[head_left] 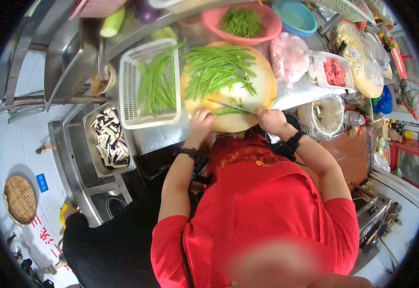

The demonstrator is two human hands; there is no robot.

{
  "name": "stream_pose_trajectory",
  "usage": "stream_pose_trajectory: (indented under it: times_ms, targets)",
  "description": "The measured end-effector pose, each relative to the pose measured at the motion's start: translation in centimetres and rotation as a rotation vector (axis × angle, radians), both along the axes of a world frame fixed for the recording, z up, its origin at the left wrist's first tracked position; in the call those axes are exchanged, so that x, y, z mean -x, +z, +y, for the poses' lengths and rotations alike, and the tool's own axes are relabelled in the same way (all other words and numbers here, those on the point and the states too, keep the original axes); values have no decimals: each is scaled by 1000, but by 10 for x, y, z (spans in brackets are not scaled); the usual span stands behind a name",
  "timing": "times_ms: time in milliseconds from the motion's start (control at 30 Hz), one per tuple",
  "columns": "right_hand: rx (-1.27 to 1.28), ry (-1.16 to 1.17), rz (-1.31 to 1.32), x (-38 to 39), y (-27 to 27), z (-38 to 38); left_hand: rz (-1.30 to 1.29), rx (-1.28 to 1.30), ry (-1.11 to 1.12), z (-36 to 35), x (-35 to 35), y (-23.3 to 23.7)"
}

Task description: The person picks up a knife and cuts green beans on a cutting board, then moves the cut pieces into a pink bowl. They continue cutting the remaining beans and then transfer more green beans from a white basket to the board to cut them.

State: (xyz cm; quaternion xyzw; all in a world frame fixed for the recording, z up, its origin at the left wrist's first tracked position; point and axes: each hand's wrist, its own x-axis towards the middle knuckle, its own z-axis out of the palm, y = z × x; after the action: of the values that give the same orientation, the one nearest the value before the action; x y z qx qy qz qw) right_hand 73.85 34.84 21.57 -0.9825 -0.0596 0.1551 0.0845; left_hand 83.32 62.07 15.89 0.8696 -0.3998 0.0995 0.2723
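On the round cutting board (267,72) lies a heap of long green beans (219,67), with short cut pieces below it. My right hand (272,121) is wrapped round the handle of a knife (233,105), whose blade points left across the board. Near the board's lower left edge, my left hand (201,124) has its fingers closed on the end of a few green beans (228,111) lying beside the blade. Left of the board, a white plastic basket (126,91) holds more long green beans (156,89).
A pink basin (209,19) of cut greens stands behind the board. To the right are a plastic bag (288,57), a tray of minced meat (334,72) and a lined bucket (305,115). A metal pan (91,149) holds eggplant strips at left. Someone in black stands at lower left.
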Motion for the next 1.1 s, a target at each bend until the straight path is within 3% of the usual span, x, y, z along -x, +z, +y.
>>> stream_pose_trajectory:
  times_ms: [233,433,600,733,967,1100]
  targets:
    - [-32,54,-80,7,18,-18,-5,23,-18,1,0,-1]
    - [-55,24,-20,-6,2,-6,-18,55,-28,-1,-3,2]
    - [-82,10,-70,3,26,-16,1,72,-39,-10,2,5]
    - [-54,-33,-48,-2,-8,-4,38,93,-31,-16,1,-4]
    - [-51,-9,-77,4,23,-15,68,206,11,-20,2,-4]
    - [-51,-14,15,2,8,3,106,224,6,-18,2,-13]
